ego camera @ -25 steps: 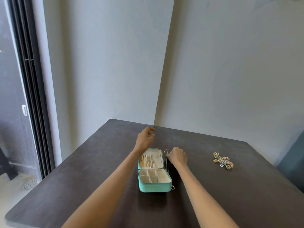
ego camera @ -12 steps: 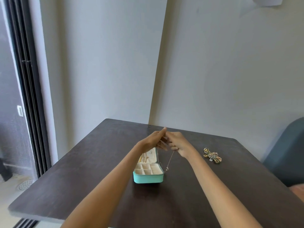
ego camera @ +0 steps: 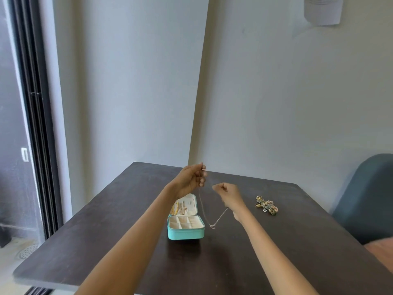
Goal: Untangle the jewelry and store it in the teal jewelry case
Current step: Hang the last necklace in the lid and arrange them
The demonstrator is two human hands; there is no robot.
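While our left hand (ego camera: 191, 180) and right hand (ego camera: 228, 193) each pinch an end of the thin chain (ego camera: 205, 211), it hangs just right of the open teal jewelry case (ego camera: 185, 231). Gold pieces already sit in its lid; the tangled cluster (ego camera: 266, 206), farther right, awaits sorting.

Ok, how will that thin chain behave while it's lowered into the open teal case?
Probably floppy: the chain sags in a V between left hand and right hand. Its pendant may swing. Likely light, and could snag the case.
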